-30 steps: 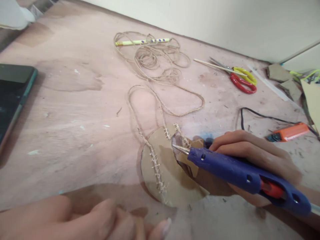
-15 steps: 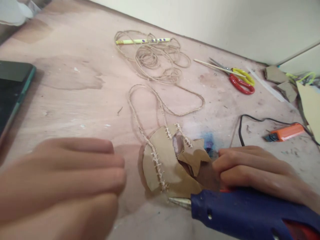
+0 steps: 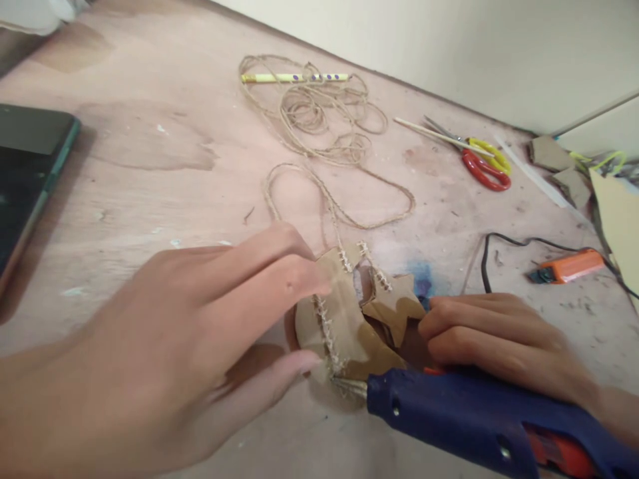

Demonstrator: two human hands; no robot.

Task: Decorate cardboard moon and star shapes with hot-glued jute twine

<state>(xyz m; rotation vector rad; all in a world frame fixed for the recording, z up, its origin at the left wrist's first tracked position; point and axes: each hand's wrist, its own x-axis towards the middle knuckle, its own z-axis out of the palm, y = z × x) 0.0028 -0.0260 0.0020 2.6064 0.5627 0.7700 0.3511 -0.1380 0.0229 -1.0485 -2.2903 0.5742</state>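
Note:
A brown cardboard crescent moon lies on the table in front of me, with a small cardboard star beside its inner edge. Jute twine runs along the moon, edged with whitish glue strands. My right hand is wrapped around a blue hot glue gun. The gun's metal nozzle meets the lower end of the twine on the moon. My left hand reaches over the moon's left side, thumb and fingers apart, nothing visible between them. Whether its fingertips touch the cardboard I cannot tell.
Loose coils of twine lie around a pale yellow pencil at the back. Scissors and a thin stick are to the right, near an orange cutter and a black cord. A phone lies left.
My left hand has moved right and opened from a closed pose, now over the moon. The glue gun nozzle has shifted slightly left and up onto the twine's end.

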